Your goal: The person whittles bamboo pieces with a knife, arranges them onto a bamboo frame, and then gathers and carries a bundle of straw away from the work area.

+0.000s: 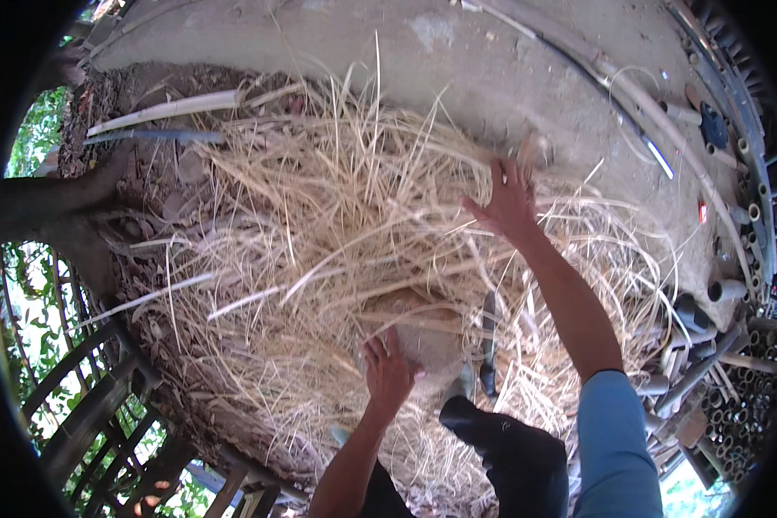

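Note:
My right hand (511, 205) reaches forward over the far edge of the heap of pale bamboo strips and shavings (345, 198), its fingers spread. Just past its fingertips is a small brown piece (535, 148), blurred; I cannot make out its kind or whether it touches the hand. My left hand (390, 376) hovers low in the middle with fingers apart, over the near left edge of a tan block or stone (427, 335). To the right of that block a knife with a dark handle (488, 378) lies among the shavings, its blade (489, 319) pointing away from me.
Long poles (613, 78) lie on the bare ground at the far right. Cut bamboo tubes (751, 414) are stacked at the right. A bamboo chair (95, 397) and a tree trunk (69, 207) stand at the left. Split bamboo (173, 110) lies at the far left.

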Available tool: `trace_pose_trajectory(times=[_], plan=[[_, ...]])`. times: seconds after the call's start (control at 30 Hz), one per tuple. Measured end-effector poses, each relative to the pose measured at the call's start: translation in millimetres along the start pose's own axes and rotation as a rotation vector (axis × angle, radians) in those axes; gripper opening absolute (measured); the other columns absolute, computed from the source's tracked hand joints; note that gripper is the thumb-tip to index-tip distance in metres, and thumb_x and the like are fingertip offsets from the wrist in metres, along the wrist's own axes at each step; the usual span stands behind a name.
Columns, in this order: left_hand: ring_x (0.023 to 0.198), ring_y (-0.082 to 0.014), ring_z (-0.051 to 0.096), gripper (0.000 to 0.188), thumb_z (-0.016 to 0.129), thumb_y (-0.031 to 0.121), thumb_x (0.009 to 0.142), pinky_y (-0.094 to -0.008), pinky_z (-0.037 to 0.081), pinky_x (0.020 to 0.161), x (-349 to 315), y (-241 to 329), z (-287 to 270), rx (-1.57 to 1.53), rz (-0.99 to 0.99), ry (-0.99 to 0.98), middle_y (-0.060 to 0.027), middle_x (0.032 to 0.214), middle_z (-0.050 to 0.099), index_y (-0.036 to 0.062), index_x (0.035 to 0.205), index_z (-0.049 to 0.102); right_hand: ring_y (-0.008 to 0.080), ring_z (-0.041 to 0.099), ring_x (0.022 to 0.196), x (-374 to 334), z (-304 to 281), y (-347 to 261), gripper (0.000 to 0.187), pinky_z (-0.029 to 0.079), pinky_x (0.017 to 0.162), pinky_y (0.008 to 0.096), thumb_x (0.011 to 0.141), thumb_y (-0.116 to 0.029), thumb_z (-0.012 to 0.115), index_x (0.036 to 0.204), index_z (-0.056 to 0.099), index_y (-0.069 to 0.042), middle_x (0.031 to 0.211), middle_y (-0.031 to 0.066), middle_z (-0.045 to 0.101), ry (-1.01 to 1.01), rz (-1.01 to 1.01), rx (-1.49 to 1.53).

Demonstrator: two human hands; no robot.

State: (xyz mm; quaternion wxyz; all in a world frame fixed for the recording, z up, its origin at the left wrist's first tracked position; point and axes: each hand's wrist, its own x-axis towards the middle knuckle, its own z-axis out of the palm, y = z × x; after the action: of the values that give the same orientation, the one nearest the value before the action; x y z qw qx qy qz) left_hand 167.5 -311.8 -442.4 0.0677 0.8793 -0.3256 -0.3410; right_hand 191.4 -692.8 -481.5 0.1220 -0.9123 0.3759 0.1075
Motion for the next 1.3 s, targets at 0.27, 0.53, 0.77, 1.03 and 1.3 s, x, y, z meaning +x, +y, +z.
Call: trace_pose_trajectory(times=[0.27,0.53,0.77,1.03,1.3], plan=[[0.062,-0.0166,0.067,0.053,0.072,0.029,0.094,-0.0298,0.053,0.058,9,-119,6,-0.589,-0.29,0.374,-0.0093,0.08,0.073,0.0,0.135,0.055,0.0257,0.062,0.058,-175,-23,-66,0.056,0.051,0.049,0.0425,0.098,-0.061,0.051,0.102,0.061,-0.006,0.069,0.0111,0.063,-0.074,-0.258,0.274],[0.107,-0.0298,0.064,0.102,0.082,0.055,0.08,-0.0397,0.054,0.087,-23,-133,43,-0.929,-0.397,0.048,-0.0257,0.124,0.06,-0.0015,0.149,0.033,0.049,0.062,0.116,-268,81,-80,0.093,0.045,0.104,0.0511,0.092,-0.063,0.061,0.153,0.032,0.002,0.111,0.0367,0.065,-0.153,0.071,0.432],[0.118,-0.0394,0.058,0.1,0.082,0.048,0.079,-0.049,0.048,0.101,-39,-115,7,-0.565,-0.094,0.102,-0.0294,0.13,0.055,0.0003,0.151,0.032,0.0374,0.066,0.109,-230,20,-8,0.094,0.056,0.086,0.0494,0.081,-0.035,0.082,0.154,0.027,-0.011,0.127,0.0267,0.061,0.344,0.291,0.095],[0.149,-0.0357,0.03,0.069,0.074,0.035,0.085,-0.0567,0.024,0.121,-71,-83,-3,-0.164,0.801,0.037,-0.0181,0.155,0.037,0.0224,0.148,0.048,0.0179,0.063,0.065,-297,10,-74,0.047,0.052,0.058,0.0345,0.091,-0.048,0.073,0.101,0.071,-0.002,0.078,0.0091,0.071,0.077,0.515,0.792],[0.134,-0.0447,0.043,0.076,0.064,0.048,0.093,-0.0579,0.029,0.115,-34,-282,-31,0.261,0.138,0.32,-0.0335,0.14,0.047,-0.0028,0.147,0.044,0.0403,0.04,0.143,-313,95,-131,0.094,0.032,0.118,0.0447,0.089,-0.063,0.064,0.15,0.036,0.003,0.147,0.0334,0.045,0.008,0.694,0.794]])
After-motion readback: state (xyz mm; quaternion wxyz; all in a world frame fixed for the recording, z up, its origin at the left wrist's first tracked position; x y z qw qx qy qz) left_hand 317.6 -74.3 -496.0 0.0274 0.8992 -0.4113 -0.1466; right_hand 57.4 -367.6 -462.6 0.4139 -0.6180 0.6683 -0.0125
